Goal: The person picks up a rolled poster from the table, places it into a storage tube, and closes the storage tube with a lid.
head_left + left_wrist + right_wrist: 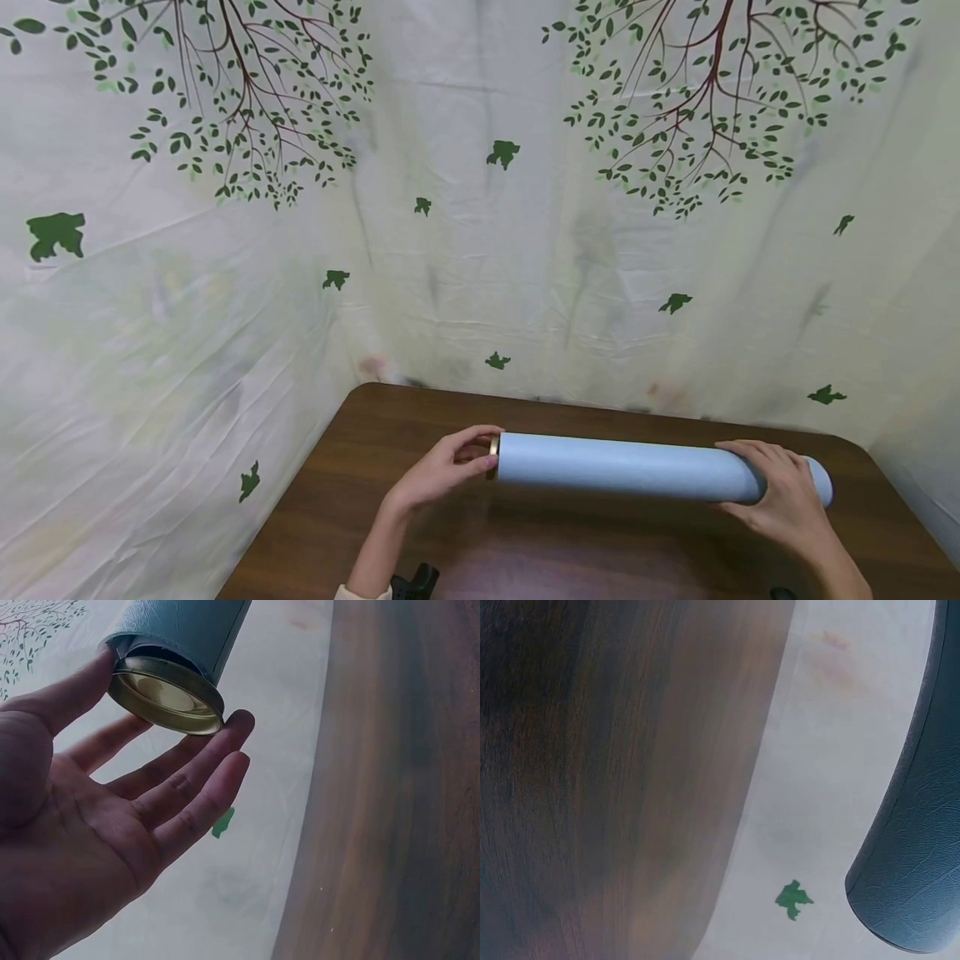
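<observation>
A long light-blue tube (607,462) is held level above the brown table in the head view. My right hand (783,496) grips it near its right end, the thumb below and the fingers over the top. At the left end, my left hand (442,468) pinches a gold-coloured metal lid (166,696) by its rim between thumb and fingertips. A dark gap shows between the lid and the tube's edge in the left wrist view. One end of the tube (915,885) also appears in the right wrist view, where the right hand is out of sight.
The wooden table (600,550) has rounded far corners. Behind it and on the left hangs a pale cloth (465,275) printed with trees and green leaf or bird shapes. A black strap piece (415,582) sits at the left wrist.
</observation>
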{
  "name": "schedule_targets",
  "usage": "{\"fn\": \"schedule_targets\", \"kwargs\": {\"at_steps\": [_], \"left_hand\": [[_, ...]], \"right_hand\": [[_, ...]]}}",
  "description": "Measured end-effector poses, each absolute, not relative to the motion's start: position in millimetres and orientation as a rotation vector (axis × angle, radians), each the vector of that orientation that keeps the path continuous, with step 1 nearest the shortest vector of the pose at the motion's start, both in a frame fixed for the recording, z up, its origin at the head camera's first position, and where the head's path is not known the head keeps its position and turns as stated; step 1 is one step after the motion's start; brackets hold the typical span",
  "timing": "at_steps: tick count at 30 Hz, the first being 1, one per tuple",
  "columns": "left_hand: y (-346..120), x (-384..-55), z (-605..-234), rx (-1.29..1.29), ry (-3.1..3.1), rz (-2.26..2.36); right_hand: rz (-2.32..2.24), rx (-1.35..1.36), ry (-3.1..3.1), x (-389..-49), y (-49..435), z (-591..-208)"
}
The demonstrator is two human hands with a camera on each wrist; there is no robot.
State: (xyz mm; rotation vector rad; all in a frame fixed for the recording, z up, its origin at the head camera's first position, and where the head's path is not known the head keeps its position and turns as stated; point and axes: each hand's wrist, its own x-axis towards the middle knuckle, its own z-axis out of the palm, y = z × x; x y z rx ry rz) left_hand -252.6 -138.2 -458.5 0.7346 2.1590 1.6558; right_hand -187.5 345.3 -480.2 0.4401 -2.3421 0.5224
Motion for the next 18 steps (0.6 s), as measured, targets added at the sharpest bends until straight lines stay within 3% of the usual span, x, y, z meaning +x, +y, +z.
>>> {"fn": "schedule_targets", "kwargs": {"at_steps": [18], "left_hand": [[-135.4,-248.2,-455.4,0.763,2.157,1.644]], "right_hand": [[0.526,0.445,-2.386,-187.0,344.7,-480.8]]}}
